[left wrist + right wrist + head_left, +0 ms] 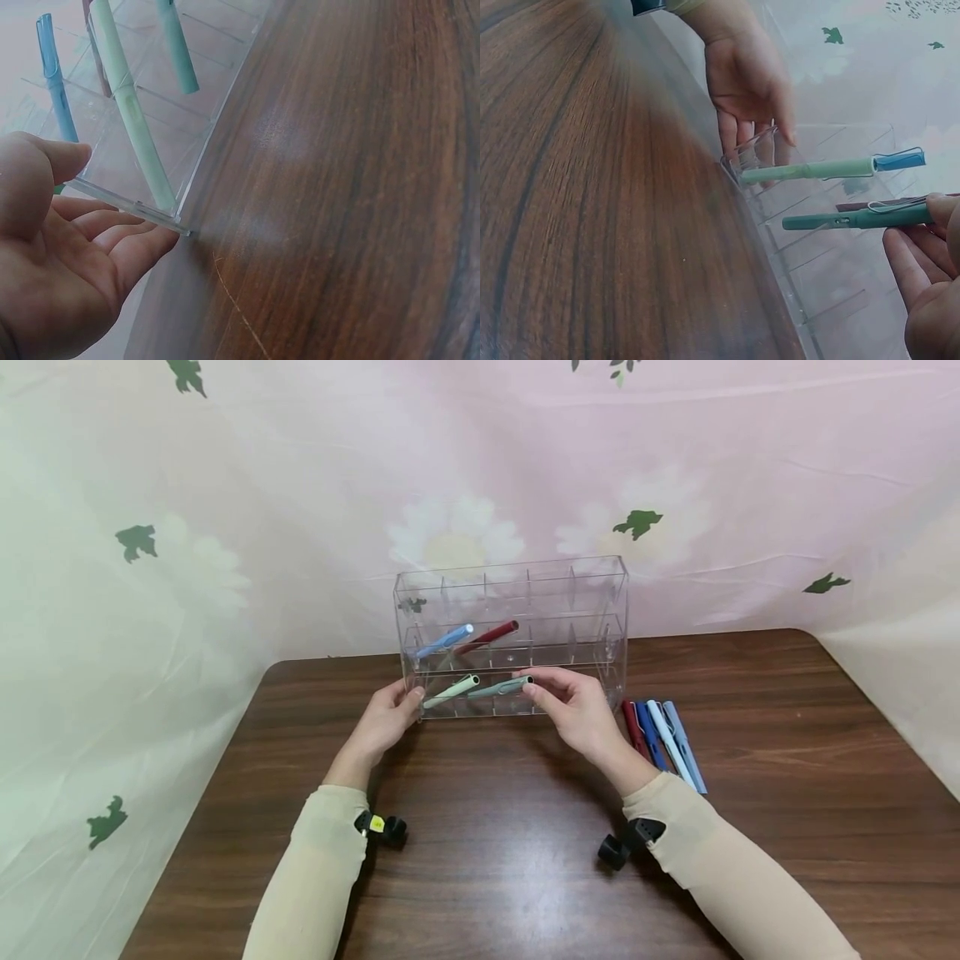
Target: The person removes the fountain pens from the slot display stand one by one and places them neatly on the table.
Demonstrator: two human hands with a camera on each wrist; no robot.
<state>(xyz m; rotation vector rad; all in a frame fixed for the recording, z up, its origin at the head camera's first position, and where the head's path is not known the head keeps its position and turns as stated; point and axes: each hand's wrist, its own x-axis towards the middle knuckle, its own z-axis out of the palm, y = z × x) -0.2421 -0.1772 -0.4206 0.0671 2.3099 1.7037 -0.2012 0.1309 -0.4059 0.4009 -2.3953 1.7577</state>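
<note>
A clear plastic pen organizer (624, 610) with divided compartments stands at the back of the table. My left hand (386, 720) holds its left end, thumb on one side of the end wall and fingers on the other in the left wrist view. With thumb and fingers, my right hand (579, 710) pinches the capped end of a teal-green pen (855, 218), whose other end points left over the front row. Left of it, a light green pen (131, 116) leans in the front row. A blue pen (445, 642) and a dark red pen (487, 637) lean in the row behind.
To the right of the organizer, several pens lie side by side on the wooden table (787, 760): a dark red pen (634, 728), a dark blue pen (651, 735) and lighter blue ones (678, 743). A flower-patterned cloth (322, 485) hangs close behind the organizer.
</note>
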